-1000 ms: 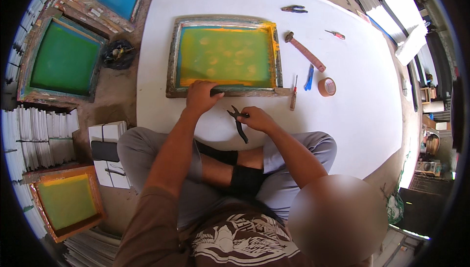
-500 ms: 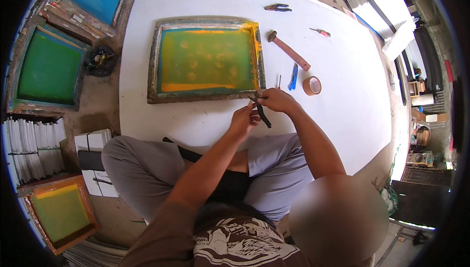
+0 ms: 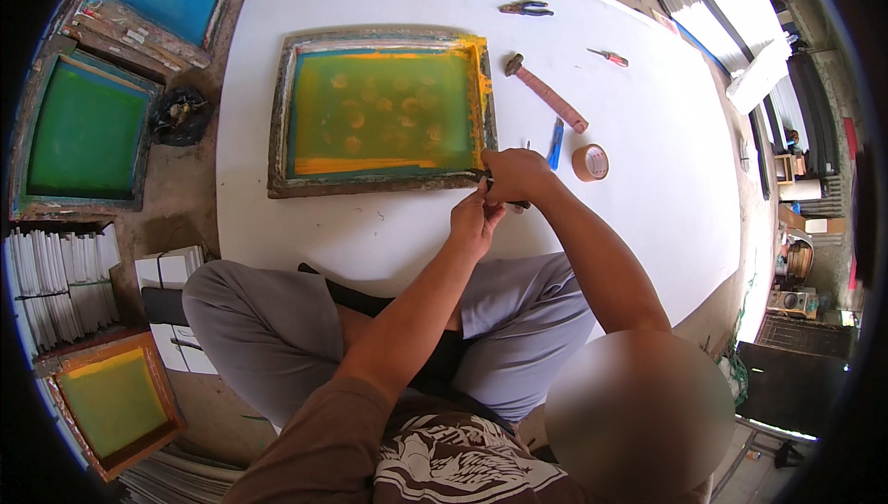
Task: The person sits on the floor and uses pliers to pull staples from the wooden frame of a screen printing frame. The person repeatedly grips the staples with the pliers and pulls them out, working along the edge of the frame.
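Note:
A silk-screen frame (image 3: 277,134) with yellow-green mesh lies on the white table sheet (image 3: 361,236). At its near right corner my right hand (image 3: 516,177) is closed round a pair of pliers (image 3: 522,204). A dark handle shows below that hand, and the jaws are by the frame's corner, mostly hidden. My left hand (image 3: 474,222) comes up from below with fingers pinched together against the pliers and the right hand's fingers. What those fingertips hold is too small to make out.
Right of the frame lie a hammer (image 3: 549,97), a blue utility knife (image 3: 556,145), a roll of brown tape (image 3: 590,163) and a red-handled screwdriver (image 3: 610,57). Other pliers (image 3: 526,8) lie farther off. More screens, one green (image 3: 88,129), and a black bag (image 3: 181,116) stand left.
My right hand has closed further over the pliers, and their handle has swung up under it. My left hand has moved slightly right, its fingers now against the right hand.

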{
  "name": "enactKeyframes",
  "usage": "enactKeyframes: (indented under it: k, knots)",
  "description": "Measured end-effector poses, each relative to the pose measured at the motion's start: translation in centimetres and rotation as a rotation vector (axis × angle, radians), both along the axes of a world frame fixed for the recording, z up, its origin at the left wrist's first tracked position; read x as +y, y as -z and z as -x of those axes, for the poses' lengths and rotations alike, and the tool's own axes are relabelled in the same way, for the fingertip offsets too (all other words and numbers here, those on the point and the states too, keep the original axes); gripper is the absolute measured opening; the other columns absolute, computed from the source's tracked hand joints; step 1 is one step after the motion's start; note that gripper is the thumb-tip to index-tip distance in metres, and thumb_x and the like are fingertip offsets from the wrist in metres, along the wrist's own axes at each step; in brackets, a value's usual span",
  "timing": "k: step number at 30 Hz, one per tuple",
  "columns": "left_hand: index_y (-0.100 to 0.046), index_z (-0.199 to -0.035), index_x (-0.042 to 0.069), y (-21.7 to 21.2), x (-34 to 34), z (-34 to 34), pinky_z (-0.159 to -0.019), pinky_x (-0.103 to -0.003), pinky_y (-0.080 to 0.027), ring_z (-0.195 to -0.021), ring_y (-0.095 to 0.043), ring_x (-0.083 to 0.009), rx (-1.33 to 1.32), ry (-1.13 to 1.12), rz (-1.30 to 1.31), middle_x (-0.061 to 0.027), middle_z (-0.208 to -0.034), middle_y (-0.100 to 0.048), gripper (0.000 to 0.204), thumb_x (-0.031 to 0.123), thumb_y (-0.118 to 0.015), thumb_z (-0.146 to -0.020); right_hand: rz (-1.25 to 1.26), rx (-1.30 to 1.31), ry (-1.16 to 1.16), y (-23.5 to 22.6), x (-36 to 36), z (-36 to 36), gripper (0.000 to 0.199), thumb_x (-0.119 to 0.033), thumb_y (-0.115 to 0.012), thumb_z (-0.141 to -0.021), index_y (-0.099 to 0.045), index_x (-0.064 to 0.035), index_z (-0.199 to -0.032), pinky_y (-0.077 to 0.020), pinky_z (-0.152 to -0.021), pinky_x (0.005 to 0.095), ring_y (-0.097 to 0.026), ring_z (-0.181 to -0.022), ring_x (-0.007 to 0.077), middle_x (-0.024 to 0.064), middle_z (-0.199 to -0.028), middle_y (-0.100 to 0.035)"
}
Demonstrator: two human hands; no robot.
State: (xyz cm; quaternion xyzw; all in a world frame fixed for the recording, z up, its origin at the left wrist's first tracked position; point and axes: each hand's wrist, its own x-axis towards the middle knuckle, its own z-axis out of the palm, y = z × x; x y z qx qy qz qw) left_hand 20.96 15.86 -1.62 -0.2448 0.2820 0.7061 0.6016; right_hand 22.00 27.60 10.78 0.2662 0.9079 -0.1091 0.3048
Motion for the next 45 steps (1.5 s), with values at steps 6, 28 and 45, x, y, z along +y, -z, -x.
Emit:
enactKeyframes:
  k: [6,28,45]
  knots:
    - [-0.062,-0.106,0.002,0.2,0.1,0.1,-0.075,-0.030,-0.061,-0.080,-0.064,-0.0161,-0.050,-0.033,0.028,-0.0061,-0.093,-0.063,0.020,0.022,-0.058,-0.105,-0.032,0.004,-0.055,1.5,0.3,1.0,0.040,-0.032,-0.075,-0.075,-0.066,-0.0082,-0.105,-0.0567,-0.080,0.0481,-0.072,-0.094,0.0343,0.0166,-0.095,-0.073]
    - [-0.068,-0.120,0.011,1.0,-6.7,12.9,-0.095,-0.046,-0.046,-0.112,-0.059,-0.0296,2.435,0.832,0.522,-0.0064,-0.112,-0.070,0.049,0.031,-0.082,-0.078,-0.227,-0.039,-0.225,1.7,-0.1,0.0,0.037,-0.008,-0.063,-0.087,-0.067,-0.0179,-0.122,-0.0567,-0.076,0.0443,-0.073,-0.092,0.0303,0.0096,-0.096,-0.074]
    - [-0.073,-0.118,0.014,1.5,-6.8,13.2,-0.093,-0.045,-0.049,-0.106,-0.061,-0.0273,2.408,0.823,0.499,-0.0049,-0.106,-0.074,0.045,0.035,-0.082,-0.078,-0.181,0.020,0.057,4.3,-1.2,-2.8,0.029,-0.014,-0.059,-0.085,-0.067,-0.0062,-0.112,-0.0579,-0.084,0.0476,-0.072,-0.100,0.0360,0.0160,-0.108,-0.072]
